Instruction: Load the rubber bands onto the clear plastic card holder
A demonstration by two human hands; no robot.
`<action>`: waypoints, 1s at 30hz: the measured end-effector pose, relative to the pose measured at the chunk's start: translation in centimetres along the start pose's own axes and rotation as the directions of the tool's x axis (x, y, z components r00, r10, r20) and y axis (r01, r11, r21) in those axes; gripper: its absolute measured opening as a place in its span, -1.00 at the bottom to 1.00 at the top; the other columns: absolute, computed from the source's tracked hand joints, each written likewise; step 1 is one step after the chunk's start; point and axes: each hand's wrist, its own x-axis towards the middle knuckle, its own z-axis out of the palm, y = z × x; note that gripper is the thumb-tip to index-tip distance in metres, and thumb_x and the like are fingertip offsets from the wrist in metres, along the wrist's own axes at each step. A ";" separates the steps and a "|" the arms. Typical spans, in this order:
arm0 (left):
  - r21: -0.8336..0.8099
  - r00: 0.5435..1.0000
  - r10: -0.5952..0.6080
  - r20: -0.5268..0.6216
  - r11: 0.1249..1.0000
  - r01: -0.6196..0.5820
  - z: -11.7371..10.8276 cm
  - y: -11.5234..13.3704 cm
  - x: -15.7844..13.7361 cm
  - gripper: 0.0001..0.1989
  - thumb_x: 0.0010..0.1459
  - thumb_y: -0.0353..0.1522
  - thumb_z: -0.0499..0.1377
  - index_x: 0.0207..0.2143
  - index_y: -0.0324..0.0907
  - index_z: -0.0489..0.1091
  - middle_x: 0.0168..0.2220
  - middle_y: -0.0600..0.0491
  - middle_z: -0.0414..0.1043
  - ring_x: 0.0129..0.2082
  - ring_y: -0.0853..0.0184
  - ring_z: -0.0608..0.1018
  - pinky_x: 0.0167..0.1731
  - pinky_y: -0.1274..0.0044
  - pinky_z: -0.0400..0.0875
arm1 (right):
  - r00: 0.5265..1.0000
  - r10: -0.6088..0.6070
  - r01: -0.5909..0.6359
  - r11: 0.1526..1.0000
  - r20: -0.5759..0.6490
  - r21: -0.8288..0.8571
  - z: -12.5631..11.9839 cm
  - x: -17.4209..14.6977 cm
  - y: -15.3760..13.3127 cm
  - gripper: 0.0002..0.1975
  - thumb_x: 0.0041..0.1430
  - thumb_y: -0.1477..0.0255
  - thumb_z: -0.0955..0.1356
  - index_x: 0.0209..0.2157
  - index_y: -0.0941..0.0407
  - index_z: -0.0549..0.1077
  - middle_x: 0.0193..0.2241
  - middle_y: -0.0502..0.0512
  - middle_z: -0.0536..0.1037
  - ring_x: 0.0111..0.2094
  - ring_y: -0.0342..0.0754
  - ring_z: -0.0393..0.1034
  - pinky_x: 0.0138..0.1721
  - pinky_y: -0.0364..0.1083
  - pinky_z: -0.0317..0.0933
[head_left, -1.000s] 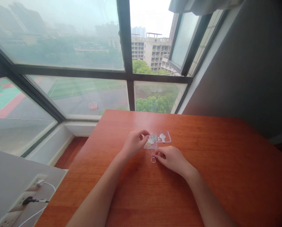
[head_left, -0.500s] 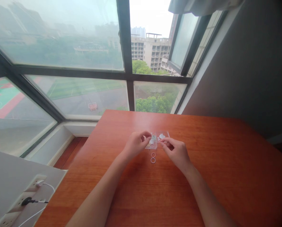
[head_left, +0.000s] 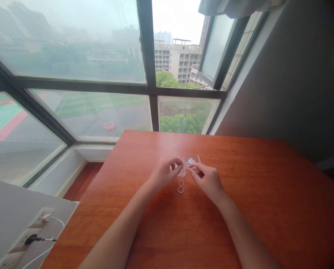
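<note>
Over a small clear plastic box, the fingertips of both hands almost meet. My left hand is closed in a pinch on the left side. Facing it, my right hand also pinches, thumb against forefinger. A thin pale piece seems to run between the two pinches, too small to name. The box's lid lies open behind, with a white patch on it. My left fingers hide much of the box's contents. Just in front of the box, two pale rings, a nearer ring and a farther one, lie touching or nearly so.
The reddish-brown wooden table spreads around both forearms. Behind it stand large windows with a dark frame, one pane tilted open. Wall sockets with plugs and cables are at the lower left, beside the table edge.
My left hand has moved right and its fingertips have come up to those of my right hand. The right hand has stayed almost in place. The rings lie as before.
</note>
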 end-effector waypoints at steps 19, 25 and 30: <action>0.108 0.996 -0.018 -0.092 0.994 0.028 -0.4 -1.3 -0.1 -0.88 0.12 -0.41 0.12 -0.33 -0.19 0.45 -0.40 0.05 0.48 -0.50 0.44 0.40 -0.45 0.59 0.31 | 0.978 -0.051 0.057 0.998 0.200 -0.022 0.0 -0.1 -0.6 -0.81 0.18 0.39 0.28 -0.29 0.09 0.53 -0.58 -0.04 0.46 -0.54 -0.16 0.29 -0.43 -0.19 0.11; 0.094 0.996 -0.024 -0.091 0.995 0.033 -0.4 -1.3 -0.1 -0.88 0.11 -0.43 0.12 -0.32 -0.19 0.46 -0.39 0.06 0.49 -0.50 0.45 0.40 -0.47 0.61 0.30 | 0.922 -0.038 0.105 0.982 0.385 -0.155 0.3 -0.6 -1.1 -0.85 0.18 0.37 0.30 -0.31 0.03 0.52 -0.53 -0.06 0.51 -0.49 -0.15 0.33 -0.46 -0.19 0.01; 0.092 0.996 -0.019 -0.086 0.995 0.027 -0.5 -1.2 0.0 -0.88 0.11 -0.43 0.12 -0.33 -0.19 0.46 -0.39 0.06 0.49 -0.50 0.45 0.40 -0.47 0.60 0.31 | 0.898 -0.011 0.104 0.977 0.439 -0.188 0.7 -0.8 -1.2 -0.86 0.19 0.42 0.28 -0.28 0.02 0.48 -0.49 -0.06 0.53 -0.46 -0.15 0.36 -0.45 -0.20 -0.03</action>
